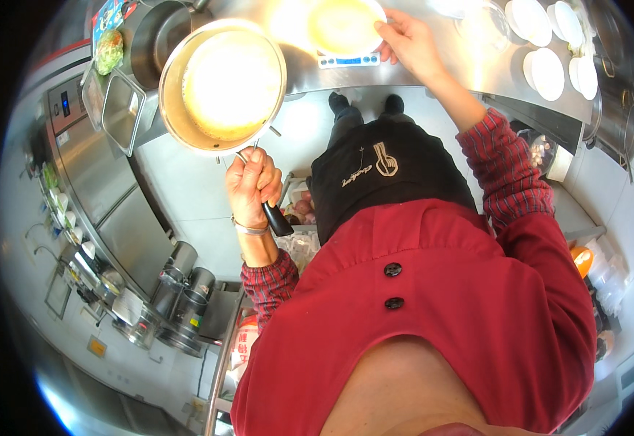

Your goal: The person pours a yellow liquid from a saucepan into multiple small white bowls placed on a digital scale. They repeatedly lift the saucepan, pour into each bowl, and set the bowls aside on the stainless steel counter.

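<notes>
My left hand [254, 182] grips the black handle [277, 219] of a metal saucepan [279, 82], which is raised near the counter's edge and holds a pale, glare-washed liquid. With its thumb on the rim and its fingers beside it, my right hand [404, 41] holds the edge of a white bowl [380, 16] containing yellowish liquid. Beneath the bowl lies a digital kitchen scale [348, 61] with a lit blue display. Strong glare hides the surface of both liquids.
White bowls [546, 73] and a clear glass bowl [486, 24] stand at the right of the steel counter [458, 65]. To the left are a dark pot [153, 43], rectangular metal pans [123, 111] and a wrapped green vegetable [109, 52]. A steel refrigerated cabinet [99, 163] stands beyond.
</notes>
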Demonstrator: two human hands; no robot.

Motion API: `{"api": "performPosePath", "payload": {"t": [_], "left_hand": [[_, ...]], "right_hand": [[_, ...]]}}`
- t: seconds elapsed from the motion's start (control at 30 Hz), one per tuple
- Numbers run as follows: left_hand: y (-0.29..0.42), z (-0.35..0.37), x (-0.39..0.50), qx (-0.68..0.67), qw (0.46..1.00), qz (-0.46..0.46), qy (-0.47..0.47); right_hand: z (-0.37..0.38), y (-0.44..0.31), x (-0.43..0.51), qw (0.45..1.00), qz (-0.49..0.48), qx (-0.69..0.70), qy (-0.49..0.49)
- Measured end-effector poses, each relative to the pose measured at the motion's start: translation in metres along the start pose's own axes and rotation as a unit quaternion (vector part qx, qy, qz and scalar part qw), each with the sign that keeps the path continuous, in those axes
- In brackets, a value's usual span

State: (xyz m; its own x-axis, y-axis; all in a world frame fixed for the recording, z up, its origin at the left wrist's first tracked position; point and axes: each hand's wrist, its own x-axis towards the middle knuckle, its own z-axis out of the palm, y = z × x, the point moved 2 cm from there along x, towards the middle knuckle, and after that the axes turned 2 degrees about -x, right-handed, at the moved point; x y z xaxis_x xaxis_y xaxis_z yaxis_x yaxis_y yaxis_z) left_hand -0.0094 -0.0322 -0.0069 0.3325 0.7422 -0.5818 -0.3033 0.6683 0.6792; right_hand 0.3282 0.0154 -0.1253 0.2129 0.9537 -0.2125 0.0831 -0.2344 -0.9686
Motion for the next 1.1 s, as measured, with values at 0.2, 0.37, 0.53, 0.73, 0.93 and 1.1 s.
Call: {"api": "performPosePath", "payload": {"t": [0.2, 0.37, 0.53, 0.73, 0.93, 1.1], "left_hand": [[-0.006, -0.006, 0.006, 0.014, 1.0, -0.005, 0.026], [-0.009, -0.012, 0.011, 0.021, 1.0, -0.003, 0.019], [-0.011, -0.015, 0.015, 0.014, 1.0, -0.016, 0.015], [-0.012, -0.014, 0.02, 0.017, 1.0, -0.016, -0.019], [-0.014, -0.005, 0.025, 0.011, 0.999, -0.025, -0.036], [-0.012, -0.002, 0.025, 0.015, 0.998, -0.026, -0.051]], "right_hand": [[0.0, -0.004, 0.006, 1.0, 0.006, -0.019, 0.004], [-0.002, -0.037, -0.001, 0.999, 0.029, -0.004, -0.019], [-0.011, -0.095, -0.01, 1.0, 0.005, -0.018, 0.009], [0.0, -0.152, -0.015, 0.995, -0.039, -0.087, 0.011], [0.025, -0.172, -0.012, 0.993, -0.054, -0.099, -0.029], [0.052, -0.18, -0.001, 0.993, -0.04, -0.094, -0.058]]}}
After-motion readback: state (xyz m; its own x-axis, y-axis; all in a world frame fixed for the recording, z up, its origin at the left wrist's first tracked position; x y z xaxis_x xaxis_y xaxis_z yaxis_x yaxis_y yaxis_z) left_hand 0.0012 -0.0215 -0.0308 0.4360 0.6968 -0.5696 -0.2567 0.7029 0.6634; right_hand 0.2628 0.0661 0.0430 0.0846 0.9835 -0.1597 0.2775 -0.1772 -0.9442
